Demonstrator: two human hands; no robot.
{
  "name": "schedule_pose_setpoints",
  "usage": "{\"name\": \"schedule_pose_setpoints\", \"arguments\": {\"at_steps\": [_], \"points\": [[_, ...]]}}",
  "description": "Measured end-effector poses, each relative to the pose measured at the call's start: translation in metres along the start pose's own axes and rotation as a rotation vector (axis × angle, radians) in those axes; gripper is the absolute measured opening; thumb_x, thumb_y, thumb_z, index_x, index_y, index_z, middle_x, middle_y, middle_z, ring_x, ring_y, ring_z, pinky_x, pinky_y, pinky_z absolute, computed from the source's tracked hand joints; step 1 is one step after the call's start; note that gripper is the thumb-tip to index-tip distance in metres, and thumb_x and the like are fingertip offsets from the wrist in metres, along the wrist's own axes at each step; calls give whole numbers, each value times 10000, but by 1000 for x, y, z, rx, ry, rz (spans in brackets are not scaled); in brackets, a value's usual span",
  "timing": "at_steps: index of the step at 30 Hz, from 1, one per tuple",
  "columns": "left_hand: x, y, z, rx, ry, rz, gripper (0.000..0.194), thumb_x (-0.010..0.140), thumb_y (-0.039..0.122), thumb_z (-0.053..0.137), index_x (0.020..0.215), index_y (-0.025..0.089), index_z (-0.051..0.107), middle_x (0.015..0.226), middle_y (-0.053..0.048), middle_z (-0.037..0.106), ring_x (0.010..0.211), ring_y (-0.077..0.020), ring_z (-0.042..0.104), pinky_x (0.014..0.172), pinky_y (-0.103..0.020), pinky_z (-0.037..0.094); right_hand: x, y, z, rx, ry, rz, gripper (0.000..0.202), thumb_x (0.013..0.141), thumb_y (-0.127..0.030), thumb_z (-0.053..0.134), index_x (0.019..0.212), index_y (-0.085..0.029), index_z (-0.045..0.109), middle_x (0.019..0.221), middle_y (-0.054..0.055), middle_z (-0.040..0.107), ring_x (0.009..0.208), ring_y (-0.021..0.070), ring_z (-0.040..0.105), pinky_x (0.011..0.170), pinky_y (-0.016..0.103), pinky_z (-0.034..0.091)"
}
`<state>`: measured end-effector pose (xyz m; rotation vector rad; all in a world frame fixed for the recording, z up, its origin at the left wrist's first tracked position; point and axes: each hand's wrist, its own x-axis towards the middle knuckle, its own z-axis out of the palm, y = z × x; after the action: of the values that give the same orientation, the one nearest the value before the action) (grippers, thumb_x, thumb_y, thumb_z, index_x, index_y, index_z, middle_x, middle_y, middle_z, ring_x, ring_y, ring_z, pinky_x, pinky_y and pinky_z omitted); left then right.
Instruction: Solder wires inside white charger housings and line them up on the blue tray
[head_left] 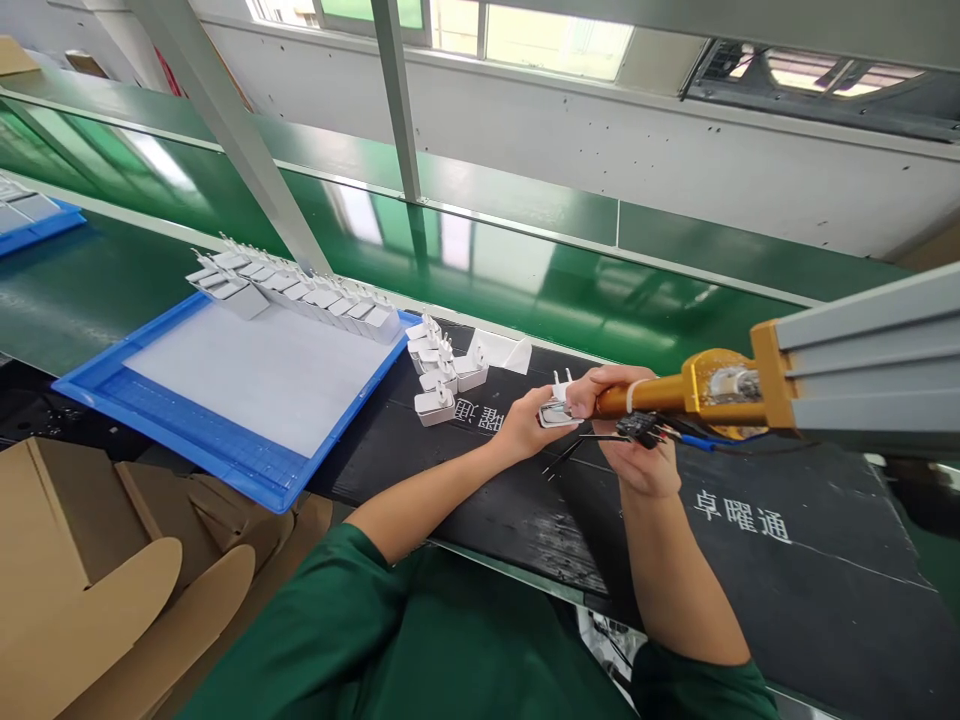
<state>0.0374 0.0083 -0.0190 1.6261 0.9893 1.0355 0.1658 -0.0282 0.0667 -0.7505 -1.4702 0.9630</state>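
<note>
While half-hidden between both closed grips, left hand, right hand: white charger.

The plug is white, like the plugs beside it. The tool is gold-orange with red and blue wires. The mat is black with white characters. The tray is blue, the belt green, the sleeves dark green, the cardboard brown.

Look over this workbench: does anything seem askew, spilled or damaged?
Little stands out. The loose white chargers beside the blue tray sit jumbled, unlike the neat row on its far edge. The black mat looks scuffed.
</note>
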Motion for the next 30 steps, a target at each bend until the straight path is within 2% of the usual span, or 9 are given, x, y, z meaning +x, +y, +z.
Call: {"name": "schedule_pose_setpoints", "arguments": {"at_steps": [4,6,8,11,13,17,22,27,30], "points": [[7,2,-12,159,54,50,314,729,225,770,1023,190,665,1061,-63,703,1000,-223,641,896,-334,508,4,-1,0,39,50,-56,468,714,-565,728,1076,-297,600,767,26,587,736,242,595,686,456,541],[10,6,-22,232,82,69,287,731,220,763,1002,193,673,1032,-62,704,977,-219,637,886,-329,504,6,-6,-1,-10,40,-48,437,725,-538,741,1072,-306,610,746,18,575,719,229,574,713,457,530],[13,13,-33,272,114,81,232,740,295,766,922,187,672,925,-51,695,884,-204,633,822,-307,504,8,-10,-4,-58,8,-60,428,731,-504,757,1082,-310,608,745,10,571,713,218,560,714,443,518],[10,28,-48,257,177,114,291,736,431,759,818,181,636,788,-22,645,745,-165,594,710,-266,476,11,-13,-10,-80,-36,-99,415,749,-446,759,1101,-298,595,767,6,573,724,202,553,679,398,502],[6,40,-55,215,192,119,325,723,464,754,772,180,604,716,4,601,672,-139,551,638,-244,442,14,-13,-12,-82,-41,-108,397,766,-416,747,1110,-292,593,785,9,574,735,199,550,663,380,490],[-4,58,-61,66,127,67,330,721,470,729,758,174,586,630,33,533,602,-116,483,572,-230,391,19,-14,-16,-92,-41,-117,367,797,-372,719,1138,-305,602,803,14,570,732,193,531,650,363,468],[-8,63,-61,-95,52,-30,356,704,491,725,762,161,605,679,16,555,650,-125,495,589,-232,400,22,-14,-22,-145,-19,-94,392,779,-422,723,1143,-341,599,800,15,571,716,202,531,600,351,462],[-7,64,-60,-127,23,-113,373,711,500,718,837,153,658,708,11,585,652,-125,521,583,-225,415,21,-13,-24,-158,-9,-80,396,772,-447,724,1136,-354,598,802,18,566,717,210,529,582,354,452],[-5,63,-59,-53,-24,-138,366,729,462,722,935,162,681,751,1,641,664,-140,571,596,-228,439,22,-14,-25,-153,-11,-82,393,776,-433,725,1141,-353,602,817,21,567,725,211,529,591,358,454]]}}
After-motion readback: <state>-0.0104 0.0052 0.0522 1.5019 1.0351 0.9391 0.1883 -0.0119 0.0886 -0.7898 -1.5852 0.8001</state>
